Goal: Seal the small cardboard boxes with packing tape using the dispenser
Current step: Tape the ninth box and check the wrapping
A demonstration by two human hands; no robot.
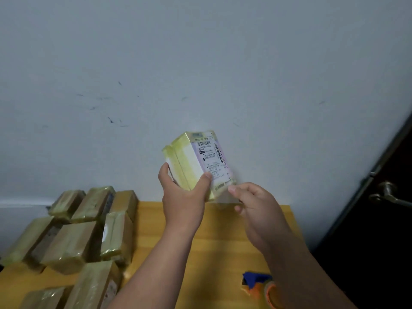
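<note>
A small box wrapped in yellowish tape, with a white shipping label on its right face, is held up in front of the wall above the wooden table. My left hand grips its lower end, thumb on the label side and fingers round the left edge. My right hand pinches something thin and clear at the box's lower right corner; it looks like tape, but I cannot be sure. The blue and orange tape dispenser lies on the table at the lower right, partly hidden by my right forearm.
Several taped boxes are piled on the left part of the table. A pale wall stands right behind the table. A dark door with a metal handle is at the right.
</note>
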